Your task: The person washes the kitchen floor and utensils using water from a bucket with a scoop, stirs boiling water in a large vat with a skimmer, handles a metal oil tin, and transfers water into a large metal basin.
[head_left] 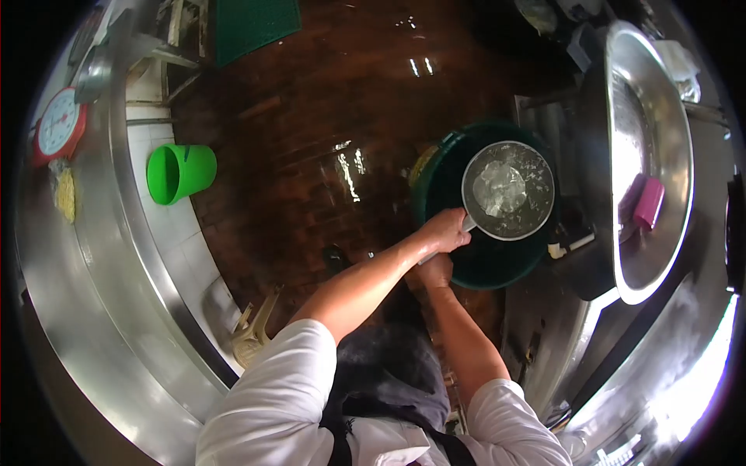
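1. Grip: left hand (pixel 444 231) is wrapped shut around the handle of the metal pan (pixel 509 190). Right hand (pixel 437 272) sits just under it, at the handle's lower end or the tub rim; whether its fingers are closed on anything, I cannot tell.
2. Pan position: held over the dark green tub (pixel 482 210), which stands on the wet brown floor (pixel 311 155). The pan looks roughly level and holds water with pale lumps and froth.
3. To do this well: keep the wrist straight and let the second hand carry load near the handle, since a full pan on 1 short handle wants to twist.
4. Keep the pan centred inside the tub rim, so any spill lands in the tub, not on the floor.
5. If tilting, tilt slowly, away from the body, lip low to the tub; my judgement is that the lumps will slide out together and splash.
6. Surroundings: big steel bowl (pixel 649 155) with a pink block (pixel 649 202) just to the right, steel counter (pixel 101 295) on the left with a green bucket (pixel 180 172) and a red scale (pixel 58 128). The floor is wet, so plant both feet before shifting weight.
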`<state>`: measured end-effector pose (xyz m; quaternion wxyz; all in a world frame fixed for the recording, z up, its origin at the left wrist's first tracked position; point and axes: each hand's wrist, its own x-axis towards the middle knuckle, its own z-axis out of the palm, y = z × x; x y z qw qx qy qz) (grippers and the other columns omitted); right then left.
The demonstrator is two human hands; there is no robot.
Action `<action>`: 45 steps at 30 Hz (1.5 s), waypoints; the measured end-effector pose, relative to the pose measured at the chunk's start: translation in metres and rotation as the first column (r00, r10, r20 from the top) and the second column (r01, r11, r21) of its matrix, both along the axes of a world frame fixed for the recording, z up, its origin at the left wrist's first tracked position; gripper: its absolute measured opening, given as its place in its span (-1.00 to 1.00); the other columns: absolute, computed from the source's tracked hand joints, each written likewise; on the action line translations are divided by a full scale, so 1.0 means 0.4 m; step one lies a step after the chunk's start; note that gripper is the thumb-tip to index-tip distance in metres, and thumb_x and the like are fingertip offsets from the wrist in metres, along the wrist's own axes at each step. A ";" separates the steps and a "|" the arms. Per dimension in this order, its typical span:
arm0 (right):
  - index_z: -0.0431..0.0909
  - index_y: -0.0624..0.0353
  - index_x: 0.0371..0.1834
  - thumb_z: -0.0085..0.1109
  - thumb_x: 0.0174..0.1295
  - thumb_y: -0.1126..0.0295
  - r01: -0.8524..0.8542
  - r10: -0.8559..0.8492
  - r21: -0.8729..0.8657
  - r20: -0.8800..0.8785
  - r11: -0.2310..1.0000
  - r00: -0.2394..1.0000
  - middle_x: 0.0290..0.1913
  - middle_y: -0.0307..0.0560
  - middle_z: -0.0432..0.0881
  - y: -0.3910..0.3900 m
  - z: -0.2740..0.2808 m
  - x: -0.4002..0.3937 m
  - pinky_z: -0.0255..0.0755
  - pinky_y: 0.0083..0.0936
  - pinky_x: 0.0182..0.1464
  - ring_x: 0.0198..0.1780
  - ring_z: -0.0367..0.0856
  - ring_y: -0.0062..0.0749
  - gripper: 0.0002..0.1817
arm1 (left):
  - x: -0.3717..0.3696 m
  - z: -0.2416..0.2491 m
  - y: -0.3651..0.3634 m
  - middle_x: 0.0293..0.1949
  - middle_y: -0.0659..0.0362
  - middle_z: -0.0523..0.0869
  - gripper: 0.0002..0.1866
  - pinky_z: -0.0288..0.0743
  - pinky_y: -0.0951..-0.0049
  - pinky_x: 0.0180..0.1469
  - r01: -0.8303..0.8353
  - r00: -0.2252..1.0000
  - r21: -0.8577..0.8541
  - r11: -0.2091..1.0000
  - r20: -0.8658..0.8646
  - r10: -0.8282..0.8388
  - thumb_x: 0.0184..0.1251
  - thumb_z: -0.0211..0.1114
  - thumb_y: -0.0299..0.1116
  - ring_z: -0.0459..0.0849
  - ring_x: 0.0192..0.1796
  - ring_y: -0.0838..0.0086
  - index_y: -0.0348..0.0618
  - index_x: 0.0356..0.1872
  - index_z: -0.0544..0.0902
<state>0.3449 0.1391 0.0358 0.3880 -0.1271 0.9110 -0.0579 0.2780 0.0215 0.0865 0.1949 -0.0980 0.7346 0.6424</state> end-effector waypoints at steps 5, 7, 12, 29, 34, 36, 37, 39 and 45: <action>0.50 0.05 0.21 0.20 0.27 0.19 -0.300 0.143 -0.376 -0.392 0.877 0.909 0.26 0.10 0.55 0.001 -0.154 -0.029 0.48 -0.23 0.19 0.26 0.56 -0.07 -0.55 | 0.194 0.057 -0.166 -0.32 0.10 0.71 -0.59 0.53 0.35 -0.37 -0.189 0.981 0.148 0.971 -0.024 0.195 0.21 0.40 -0.35 0.67 -0.41 0.37 -0.21 0.07 0.57; 0.44 0.09 0.25 0.18 0.30 0.22 -0.233 0.079 -0.414 -0.355 0.880 0.931 0.22 0.17 0.57 -0.057 -0.147 -0.082 0.52 -0.16 0.13 0.17 0.61 0.05 -0.53 | 0.290 0.090 -0.257 -0.42 0.27 0.62 -0.62 0.42 0.49 -0.53 -0.335 0.937 0.293 0.896 0.203 0.284 0.26 0.41 -0.33 0.52 -0.55 0.60 -0.18 0.05 0.56; 0.30 0.30 0.26 0.09 0.38 0.34 0.190 -0.269 -0.256 -0.321 0.948 0.908 0.04 0.40 0.60 -0.230 -0.011 -0.127 0.50 0.00 0.03 0.04 0.58 0.34 -0.55 | 0.548 0.058 -0.464 -0.56 0.39 0.52 -0.68 0.31 0.56 -0.62 -0.657 0.679 -0.046 0.752 0.397 0.618 0.28 0.45 -0.32 0.40 -0.62 0.71 -0.13 -0.02 0.56; 0.24 0.33 0.25 0.11 0.28 0.45 0.151 -0.218 -0.224 -0.313 0.963 0.924 -0.05 0.46 0.61 -0.222 -0.037 -0.130 0.53 0.12 -0.09 -0.13 0.63 0.40 -0.51 | 0.424 -0.683 -1.370 -0.61 0.00 0.68 -0.85 0.47 0.18 -0.50 0.272 0.643 -0.582 0.766 0.703 0.305 0.09 0.22 -0.46 0.66 -0.57 0.19 -0.23 -0.57 0.71; 0.23 0.30 0.27 0.12 0.26 0.46 0.191 -0.236 -0.179 -0.277 0.965 0.931 -0.02 0.43 0.60 -0.227 -0.026 -0.136 0.52 0.13 -0.09 -0.11 0.63 0.38 -0.49 | 0.088 -0.535 -1.357 -0.19 -0.10 0.79 -0.82 0.60 0.09 -0.15 0.783 0.539 -0.482 0.394 0.842 -0.041 0.11 0.28 -0.45 0.77 -0.15 0.09 -0.21 -0.31 0.81; 0.23 0.29 0.27 0.12 0.25 0.46 0.198 -0.241 -0.180 -0.263 0.964 0.934 -0.01 0.42 0.60 -0.221 -0.037 -0.136 0.53 0.12 -0.09 -0.11 0.63 0.38 -0.48 | -0.013 -0.382 -1.304 -0.03 -0.07 0.77 -0.76 0.60 0.11 0.01 0.667 0.572 -0.577 0.471 0.802 0.174 0.22 0.27 -0.42 0.75 0.02 0.10 -0.18 -0.13 0.80; 0.23 0.28 0.27 0.12 0.25 0.46 0.202 -0.245 -0.181 -0.257 0.962 0.935 0.00 0.41 0.60 -0.218 -0.041 -0.136 0.53 0.12 -0.09 -0.11 0.63 0.38 -0.48 | -0.039 -0.351 -1.300 0.02 -0.06 0.75 -0.74 0.59 0.12 0.05 0.611 0.612 -0.639 0.467 0.756 0.233 0.24 0.27 -0.41 0.73 0.07 0.11 -0.18 -0.08 0.78; 0.24 0.27 0.27 0.13 0.24 0.46 0.187 -0.244 -0.218 -0.273 0.958 0.930 0.00 0.41 0.60 -0.215 -0.042 -0.135 0.53 0.12 -0.09 -0.12 0.63 0.38 -0.47 | -0.074 -0.318 -1.302 0.12 -0.05 0.71 -0.69 0.57 0.15 0.13 0.492 0.676 -0.750 0.442 0.649 0.349 0.28 0.26 -0.40 0.69 0.18 0.12 -0.17 0.02 0.74; 0.24 0.26 0.26 0.15 0.21 0.46 0.203 -0.252 -0.219 -0.226 0.954 0.941 0.00 0.38 0.61 -0.217 -0.030 -0.139 0.53 0.10 -0.06 -0.10 0.63 0.36 -0.46 | -0.076 -0.185 -1.231 -0.01 -0.01 0.76 -0.70 0.61 0.09 -0.11 0.172 0.781 -0.801 0.574 0.466 0.416 0.44 0.15 -0.30 0.77 -0.11 0.11 -0.24 0.04 0.69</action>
